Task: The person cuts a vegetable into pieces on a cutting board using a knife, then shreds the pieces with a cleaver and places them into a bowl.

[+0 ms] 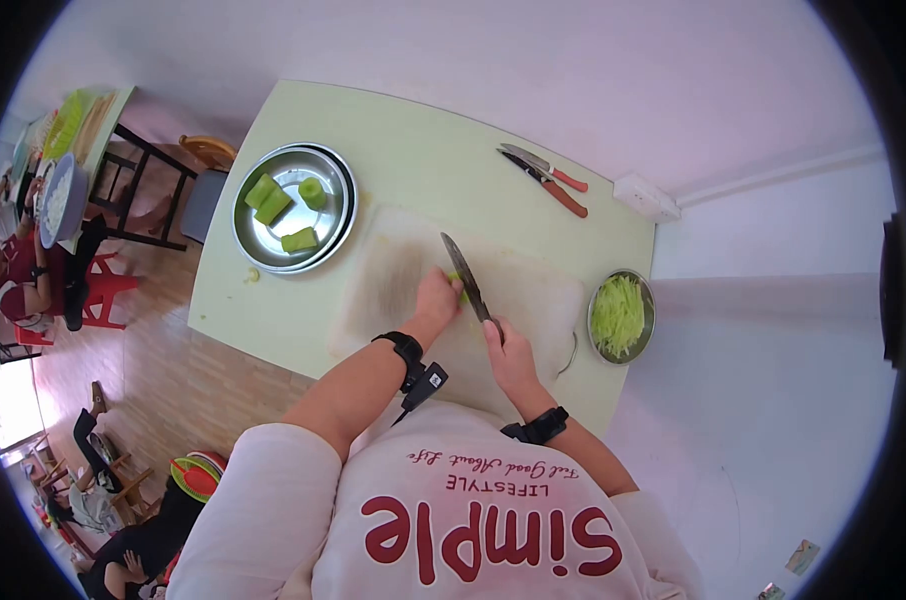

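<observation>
Pale green table (393, 130) — on its cutting board (393, 285), the left hand (436, 298) pins a green vegetable piece (457, 283); right hand (508, 355) grips the knife (465, 275), mid-slicing — next cut likely needs fingertips tucked clear.

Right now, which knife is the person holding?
The big dark knife over the cutting board, gripped by the right hand. The two red-handled knives lie untouched at the table's far edge.

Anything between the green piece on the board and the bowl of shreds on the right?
Only the knife and right hand holding it. Past them the cutting board looks bare up to the bowl of shreds. Left hand pins the green piece.
</observation>
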Motion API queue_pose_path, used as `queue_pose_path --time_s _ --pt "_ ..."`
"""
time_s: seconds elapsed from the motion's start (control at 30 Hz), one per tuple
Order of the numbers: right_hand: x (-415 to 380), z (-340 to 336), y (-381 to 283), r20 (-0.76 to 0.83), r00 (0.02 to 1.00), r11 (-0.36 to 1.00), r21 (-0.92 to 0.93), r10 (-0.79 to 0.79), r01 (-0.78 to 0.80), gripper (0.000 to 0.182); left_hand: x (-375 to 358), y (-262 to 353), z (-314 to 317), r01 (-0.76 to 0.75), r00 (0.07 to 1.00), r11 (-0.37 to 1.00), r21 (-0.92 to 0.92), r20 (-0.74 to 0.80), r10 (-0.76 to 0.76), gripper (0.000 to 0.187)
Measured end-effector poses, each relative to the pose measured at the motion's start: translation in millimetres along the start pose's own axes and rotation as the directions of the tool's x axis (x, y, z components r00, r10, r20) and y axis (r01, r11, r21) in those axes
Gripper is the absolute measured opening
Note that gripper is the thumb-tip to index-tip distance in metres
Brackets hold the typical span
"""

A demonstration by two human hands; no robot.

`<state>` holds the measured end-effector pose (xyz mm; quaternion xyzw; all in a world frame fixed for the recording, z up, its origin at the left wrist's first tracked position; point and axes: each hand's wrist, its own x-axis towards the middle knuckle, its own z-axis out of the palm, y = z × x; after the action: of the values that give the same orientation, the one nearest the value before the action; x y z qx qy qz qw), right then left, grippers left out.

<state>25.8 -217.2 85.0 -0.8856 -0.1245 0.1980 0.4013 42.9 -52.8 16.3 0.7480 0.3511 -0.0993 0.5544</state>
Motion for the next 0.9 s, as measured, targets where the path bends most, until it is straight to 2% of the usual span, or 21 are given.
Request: queue_pose_path --time_s 0.13,0.37,0.57,0.67,0.9 --pt "1.2 -0.3 -1.7 0.031 0.998 0.999 -0.005 0.047 -0.047 0.036 -1.2 1.5 -1.9 -0.015 1.000 1.000 0.009 -0.004 0.015 0.023" --pt "1.5 1.6 -1.9 0.010 0.999 0.998 -0.057 0.030 -0.029 0.037 -2.8 3.0 -1.8 -0.011 1.000 1.000 0.003 -0.001 0.011 0.023" --pt "-2.0 -1.2 -9.9 0.000 1.000 1.000 -0.021 0.021 -0.021 0.036 2.3 -6.9 3.2 -0.013 1.000 1.000 -0.018 -0.011 0.013 0.023" --pt "-0.3 -5.5 -16.5 0.066 0.991 0.992 -0.061 0.118 -0.114 0.038 -0.7 -3.7 2.5 0.002 1.000 0.998 -0.066 -0.013 -0.002 0.022" --pt "0.5 -3.4 -15.4 0.037 0.998 0.997 -0.059 0.059 -0.057 0.037 7.0 -14.1 6.8 -0.029 1.000 1.000 -0.010 0.007 0.029 0.020"
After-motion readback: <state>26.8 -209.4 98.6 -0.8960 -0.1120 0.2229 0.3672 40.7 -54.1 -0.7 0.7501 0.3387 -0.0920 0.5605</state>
